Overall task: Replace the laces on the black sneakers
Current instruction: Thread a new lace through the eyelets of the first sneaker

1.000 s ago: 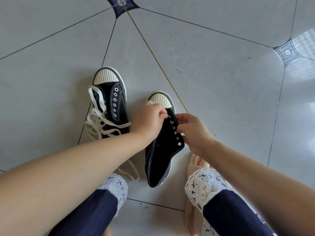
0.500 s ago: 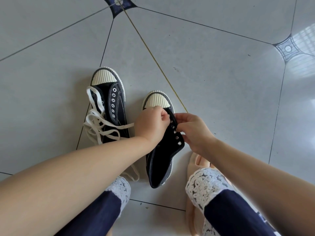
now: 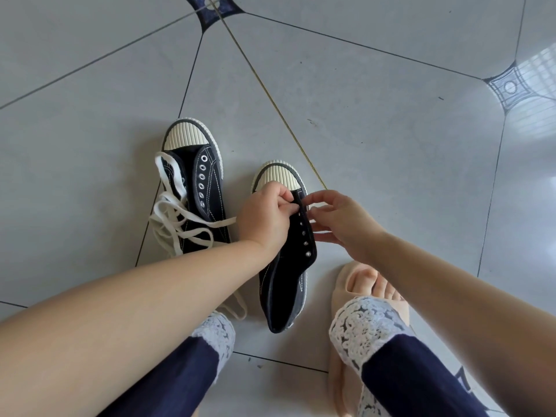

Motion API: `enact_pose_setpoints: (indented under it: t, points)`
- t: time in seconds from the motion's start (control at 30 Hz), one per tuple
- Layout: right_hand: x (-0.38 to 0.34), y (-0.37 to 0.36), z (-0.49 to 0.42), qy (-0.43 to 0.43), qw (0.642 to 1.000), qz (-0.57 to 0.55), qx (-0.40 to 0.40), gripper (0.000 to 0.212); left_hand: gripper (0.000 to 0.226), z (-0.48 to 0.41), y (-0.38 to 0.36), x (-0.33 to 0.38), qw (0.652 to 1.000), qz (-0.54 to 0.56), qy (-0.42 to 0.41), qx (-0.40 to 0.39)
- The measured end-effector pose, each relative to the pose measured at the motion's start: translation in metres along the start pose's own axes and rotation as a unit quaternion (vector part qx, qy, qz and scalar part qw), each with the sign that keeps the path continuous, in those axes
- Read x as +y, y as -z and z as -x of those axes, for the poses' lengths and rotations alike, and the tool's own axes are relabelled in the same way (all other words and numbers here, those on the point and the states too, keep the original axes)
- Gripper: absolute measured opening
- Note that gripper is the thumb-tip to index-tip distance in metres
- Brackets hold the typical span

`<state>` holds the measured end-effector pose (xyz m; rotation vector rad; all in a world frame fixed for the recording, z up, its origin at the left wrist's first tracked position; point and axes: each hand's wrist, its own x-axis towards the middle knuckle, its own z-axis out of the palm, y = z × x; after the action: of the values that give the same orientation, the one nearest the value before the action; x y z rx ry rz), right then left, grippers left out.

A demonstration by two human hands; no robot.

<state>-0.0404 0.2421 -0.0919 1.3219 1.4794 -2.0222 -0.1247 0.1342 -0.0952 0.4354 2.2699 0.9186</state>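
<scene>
- Closest in: navy trouser legs (image 3: 406, 374) with white lace cuffs, plus a foot in a beige slipper (image 3: 346, 278) on the tiled floor (image 3: 391, 145), just right of the near sneaker's heel.
- The near sneaker (image 3: 285, 278) sits between the legs, long axis running near-to-far, heel toward the person, cream toe cap pointing away. Eyelets look bare.
- Left hand (image 3: 267, 218): fingers curled, pinching the eyelet flap right behind the toe cap.
- Right hand (image 3: 343, 224): fingertips on that flap from the other side, loosely spread; can't tell if it's pinching anything.
- Further back and left, the far sneaker (image 3: 195, 176) lies roughly parallel, toe away too, with a loose white lace (image 3: 177, 218) heaped over its left side.
</scene>
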Motion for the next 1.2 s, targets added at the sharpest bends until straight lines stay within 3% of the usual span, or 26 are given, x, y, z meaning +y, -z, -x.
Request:
enact_pose_setpoints:
  t: [0.2,0.37,0.47,0.6,0.7,0.8,0.93,1.07,1.13,1.2]
  points:
    - [-0.002,-0.009,-0.008,0.095,0.974,0.187,0.09,0.014,0.013,0.0,-0.002,-0.002,1.0,0.009,0.012,0.002]
    - [-0.005,-0.008,-0.012,0.111,0.969,0.203,0.085,0.011,0.009,0.0,0.002,-0.007,0.999,0.015,-0.004,-0.03]
    - [-0.004,-0.007,-0.014,0.104,0.972,0.19,0.087,0.014,0.017,0.004,0.008,-0.008,0.996,0.013,-0.074,-0.051]
    - [-0.002,-0.004,-0.015,0.098,0.98,0.147,0.09,0.019,0.048,-0.002,0.012,-0.005,0.974,-0.126,-0.176,-0.061]
    - [0.002,-0.004,-0.013,0.106,0.981,0.108,0.12,0.024,0.044,-0.004,0.011,-0.003,0.958,-0.216,-0.187,-0.031]
    - [0.002,-0.004,-0.008,0.108,0.981,-0.036,0.155,0.024,0.036,-0.001,0.01,-0.005,0.949,-0.239,-0.205,-0.01]
    - [-0.003,-0.008,-0.002,0.088,0.971,-0.193,0.113,0.025,0.037,0.0,0.007,-0.006,0.942,-0.266,-0.204,-0.002]
    - [-0.02,0.006,-0.005,0.045,0.931,-0.318,0.173,0.032,0.041,-0.001,0.008,-0.008,0.938,-0.28,-0.203,-0.013]
    - [-0.034,0.036,-0.005,0.065,0.901,-0.368,0.219,0.035,0.042,-0.002,0.009,-0.009,0.935,-0.289,-0.205,-0.017]
    - [-0.044,0.063,-0.002,0.087,0.897,-0.357,0.247,0.031,0.042,-0.002,0.009,-0.01,0.929,-0.302,-0.212,-0.018]
